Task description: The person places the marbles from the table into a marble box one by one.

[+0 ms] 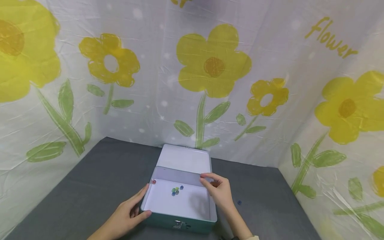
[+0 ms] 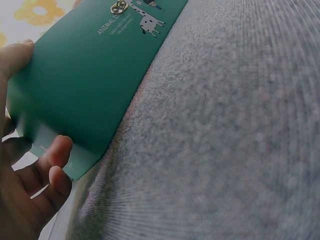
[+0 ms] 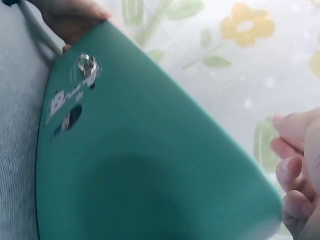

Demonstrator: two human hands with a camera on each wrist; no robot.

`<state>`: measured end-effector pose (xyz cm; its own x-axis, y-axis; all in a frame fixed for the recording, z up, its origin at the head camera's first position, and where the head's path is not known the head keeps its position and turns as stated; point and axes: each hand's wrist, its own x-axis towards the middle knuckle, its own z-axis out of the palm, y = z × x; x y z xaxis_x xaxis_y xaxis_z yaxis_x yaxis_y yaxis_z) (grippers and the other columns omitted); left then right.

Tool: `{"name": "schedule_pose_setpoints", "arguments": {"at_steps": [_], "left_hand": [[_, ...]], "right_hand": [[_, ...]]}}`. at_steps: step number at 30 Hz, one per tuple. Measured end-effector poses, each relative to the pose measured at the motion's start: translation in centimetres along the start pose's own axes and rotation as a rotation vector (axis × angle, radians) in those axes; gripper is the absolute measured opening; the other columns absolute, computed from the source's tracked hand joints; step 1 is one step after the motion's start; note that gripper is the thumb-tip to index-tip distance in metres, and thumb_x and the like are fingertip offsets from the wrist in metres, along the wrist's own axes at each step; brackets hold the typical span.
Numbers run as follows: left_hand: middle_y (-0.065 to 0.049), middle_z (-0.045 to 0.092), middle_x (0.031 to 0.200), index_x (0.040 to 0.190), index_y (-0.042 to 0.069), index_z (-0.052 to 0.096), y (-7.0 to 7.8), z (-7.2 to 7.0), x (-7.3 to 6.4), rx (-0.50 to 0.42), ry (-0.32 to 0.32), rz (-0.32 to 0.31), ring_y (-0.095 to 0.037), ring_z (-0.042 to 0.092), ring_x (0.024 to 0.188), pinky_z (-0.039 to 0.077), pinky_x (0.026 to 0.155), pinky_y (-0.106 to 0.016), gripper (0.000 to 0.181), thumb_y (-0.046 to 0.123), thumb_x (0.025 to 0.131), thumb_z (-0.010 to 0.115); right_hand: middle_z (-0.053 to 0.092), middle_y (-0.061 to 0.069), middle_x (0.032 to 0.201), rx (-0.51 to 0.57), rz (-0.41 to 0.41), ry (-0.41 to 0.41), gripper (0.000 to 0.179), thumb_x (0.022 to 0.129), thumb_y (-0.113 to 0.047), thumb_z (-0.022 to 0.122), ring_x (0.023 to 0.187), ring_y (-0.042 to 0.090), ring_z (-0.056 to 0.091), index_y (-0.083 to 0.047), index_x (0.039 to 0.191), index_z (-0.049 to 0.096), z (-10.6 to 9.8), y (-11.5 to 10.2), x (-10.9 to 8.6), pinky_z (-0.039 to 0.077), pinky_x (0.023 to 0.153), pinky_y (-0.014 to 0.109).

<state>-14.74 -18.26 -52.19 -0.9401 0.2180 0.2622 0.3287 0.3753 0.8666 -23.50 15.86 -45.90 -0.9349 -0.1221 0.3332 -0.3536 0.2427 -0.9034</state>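
A green metal box (image 1: 180, 220) with a latch on its front stands with its white-lined lid (image 1: 185, 159) folded back. Several small coloured beads (image 1: 175, 191) lie on its white floor, and a red bead (image 1: 154, 182) is by the left wall. My left hand (image 1: 127, 211) grips the box's front left corner, thumb at the front rim and fingers along the left side. Above the right wall hovers my right hand (image 1: 220, 191), its thumb and forefinger tips close together and the other fingers curled loosely; no bead shows between them.
A dark blue bead (image 1: 239, 202) lies on the dark grey tabletop (image 1: 261, 190), right of the box. Behind the table and along its sides hangs a white curtain (image 1: 156, 66) printed with yellow flowers.
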Motion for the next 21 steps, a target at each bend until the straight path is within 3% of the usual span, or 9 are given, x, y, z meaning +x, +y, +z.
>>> {"name": "schedule_pose_setpoints", "arguments": {"at_steps": [3, 5, 8, 12, 15, 21], "left_hand": [[-0.017, 0.054, 0.149, 0.165, 0.013, 0.040, 0.1, -0.1, -0.1, -0.002, 0.000, -0.007, 0.001, 0.042, 0.059, 0.045, 0.055, -0.023, 0.080, 0.026, 0.097, 0.079], [-0.016, 0.054, 0.148, 0.165, 0.013, 0.040, 0.1, -0.1, -0.1, -0.001, 0.001, -0.007, 0.001, 0.042, 0.059, 0.045, 0.055, -0.023, 0.080, 0.026, 0.097, 0.080], [-0.016, 0.055, 0.148, 0.165, 0.012, 0.040, 0.1, 0.0, 0.0, 0.006, 0.007, 0.001, 0.001, 0.042, 0.059, 0.045, 0.055, -0.023, 0.080, 0.026, 0.097, 0.080], [-0.015, 0.056, 0.144, 0.164, 0.011, 0.041, 0.2, 0.0, 0.1, 0.010, 0.013, 0.008, 0.001, 0.043, 0.059, 0.045, 0.055, -0.023, 0.080, 0.026, 0.097, 0.080], [-0.015, 0.057, 0.142, 0.164, 0.011, 0.041, 0.2, 0.0, 0.1, 0.006, 0.014, 0.006, 0.001, 0.043, 0.060, 0.045, 0.055, -0.022, 0.080, 0.026, 0.097, 0.081], [-0.016, 0.055, 0.148, 0.164, 0.013, 0.041, 0.2, 0.0, 0.0, 0.004, 0.014, 0.004, 0.001, 0.042, 0.060, 0.045, 0.056, -0.022, 0.080, 0.026, 0.097, 0.080]], "right_hand": [[0.059, 0.003, 0.060, -0.008, 0.006, 0.019, 0.015, 0.094, -0.013, 0.083, 0.044, 0.004, 0.035, -0.006, 0.107, 0.083, -0.7, 0.4, -0.3, 0.029, 0.043, 0.019], [0.066, 0.002, 0.068, -0.014, 0.013, 0.033, 0.014, 0.094, -0.012, 0.082, 0.044, 0.004, 0.036, -0.006, 0.106, 0.083, -1.2, 0.7, -0.4, 0.030, 0.043, 0.019], [0.065, 0.003, 0.067, -0.015, 0.017, 0.051, 0.013, 0.094, -0.012, 0.083, 0.044, 0.003, 0.036, -0.007, 0.106, 0.083, -1.9, 1.0, -0.7, 0.030, 0.042, 0.019], [0.067, 0.010, 0.069, -0.019, 0.015, 0.074, 0.012, 0.094, -0.010, 0.082, 0.044, 0.002, 0.037, -0.006, 0.105, 0.083, -2.8, 1.4, -1.0, 0.030, 0.042, 0.018], [0.075, 0.012, 0.084, -0.027, 0.031, 0.092, 0.013, 0.093, -0.009, 0.082, 0.044, 0.002, 0.038, -0.007, 0.106, 0.083, -3.4, 1.7, -1.2, 0.030, 0.043, 0.018], [0.071, 0.021, 0.084, -0.039, 0.074, 0.101, 0.019, 0.094, -0.011, 0.082, 0.043, 0.002, 0.034, -0.003, 0.111, 0.080, -4.6, 2.2, -1.9, 0.029, 0.041, 0.017]]}}
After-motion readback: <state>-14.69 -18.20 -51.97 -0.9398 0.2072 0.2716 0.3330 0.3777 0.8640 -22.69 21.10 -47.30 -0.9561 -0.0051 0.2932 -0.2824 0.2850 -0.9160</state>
